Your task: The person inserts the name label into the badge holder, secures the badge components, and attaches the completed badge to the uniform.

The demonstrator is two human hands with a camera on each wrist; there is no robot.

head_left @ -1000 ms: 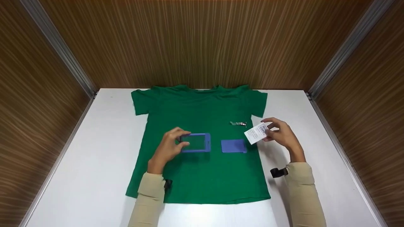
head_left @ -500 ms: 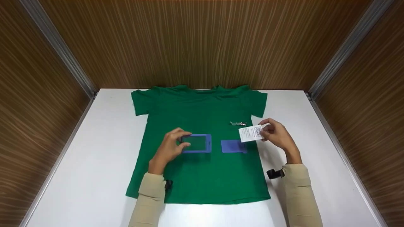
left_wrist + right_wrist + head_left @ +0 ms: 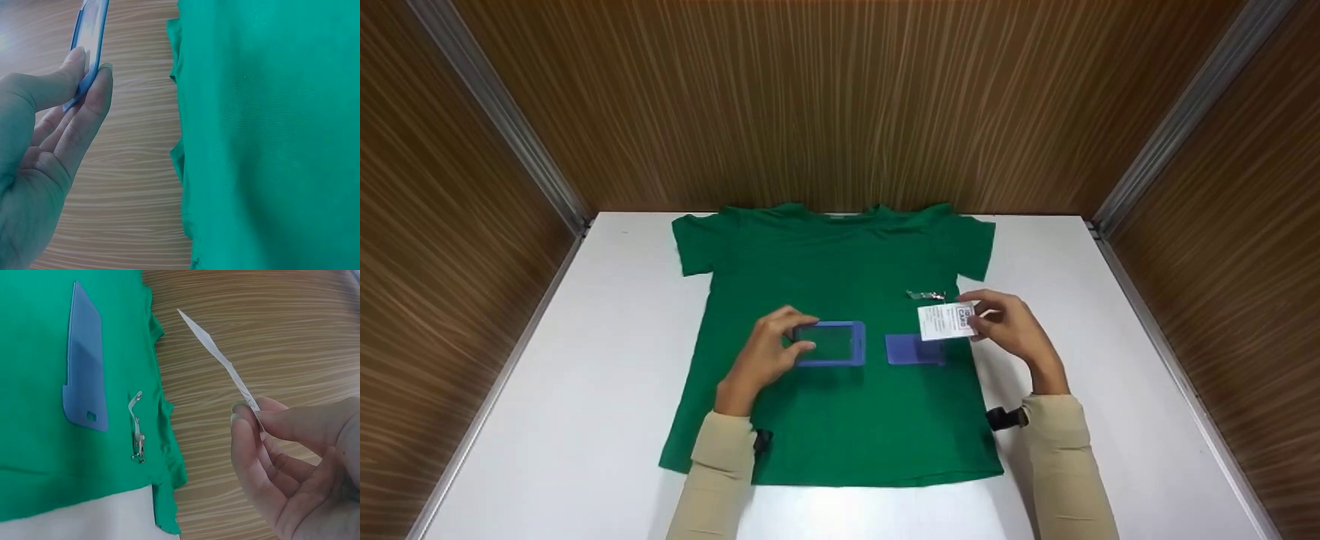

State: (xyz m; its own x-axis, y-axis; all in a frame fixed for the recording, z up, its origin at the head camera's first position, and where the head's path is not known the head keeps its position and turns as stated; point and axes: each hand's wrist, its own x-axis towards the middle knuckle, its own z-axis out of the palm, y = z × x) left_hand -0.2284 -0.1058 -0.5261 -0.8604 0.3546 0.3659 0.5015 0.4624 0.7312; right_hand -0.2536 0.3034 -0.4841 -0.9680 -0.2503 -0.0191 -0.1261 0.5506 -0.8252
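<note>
My left hand (image 3: 765, 349) pinches the left end of a blue badge holder frame (image 3: 858, 345) with a clear window, held above the green T-shirt (image 3: 840, 427). In the left wrist view the badge holder (image 3: 89, 84) sits edge-on between thumb and fingers. My right hand (image 3: 1014, 328) pinches a white printed ID card (image 3: 941, 322) by its right end. The card overlaps part of a flat blue cover (image 3: 904, 349) lying on the shirt. From the right wrist the ID card (image 3: 216, 351) looks thin and slightly bent, and the blue cover (image 3: 85, 365) shows a small slot.
A metal badge clip with a clear strap (image 3: 926, 295) lies on the shirt just behind the card. The shirt is spread flat on a white table (image 3: 622, 360). Wood-patterned panels (image 3: 840, 105) stand at the back and both sides.
My right hand has moved left with the ID card, which has turned from slanted to nearly level and now covers part of the blue cover. The left hand and badge holder have shifted slightly right.
</note>
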